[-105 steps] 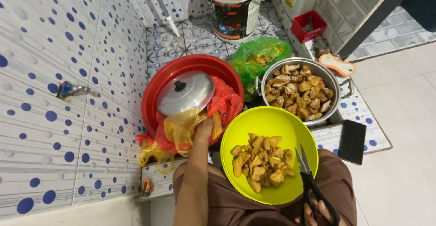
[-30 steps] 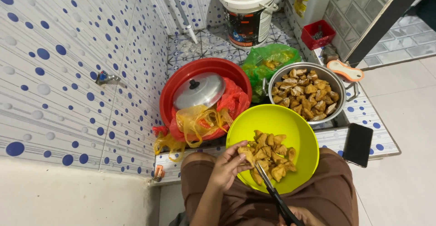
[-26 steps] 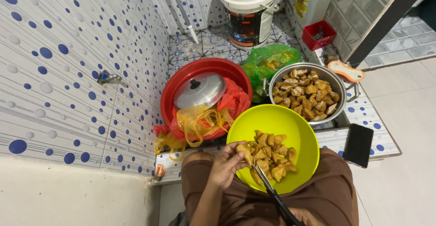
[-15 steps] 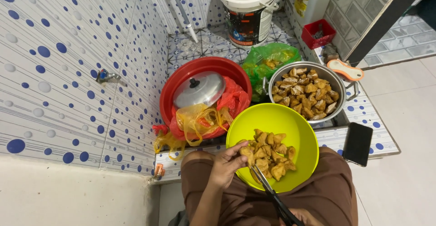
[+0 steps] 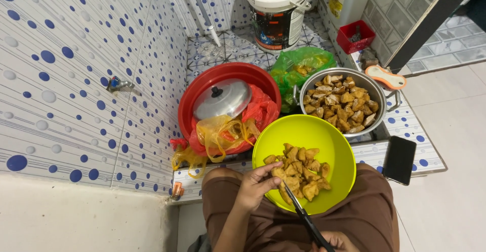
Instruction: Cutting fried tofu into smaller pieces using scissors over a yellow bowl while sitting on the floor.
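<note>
A yellow-green bowl [image 5: 324, 135] with several brown fried pieces [image 5: 299, 173] rests on my lap. At the bowl's near left rim my left hand [image 5: 255, 186] pinches one brown piece between its fingertips. At the bottom edge only part of my right hand [image 5: 334, 242] shows; it grips black scissors [image 5: 302, 216], whose blades point up into the bowl toward the held piece. Just beyond the bowl stands a metal pot [image 5: 377, 92] full of the same brown pieces [image 5: 340, 102].
A red basin [image 5: 202, 87] holds a metal lid [image 5: 223, 99] and red and yellow plastic bags [image 5: 223, 133]. A green bag [image 5: 304, 62], a white bucket [image 5: 278, 9], a small red box [image 5: 357, 35] and a black phone [image 5: 400, 159] lie around. A dotted tile wall with a tap [image 5: 117, 84] is on the left.
My left hand came back from the bags at the red basin to the yellow-green bowl and took a piece. The scissors moved up into the bowl. In the last second little has moved.
</note>
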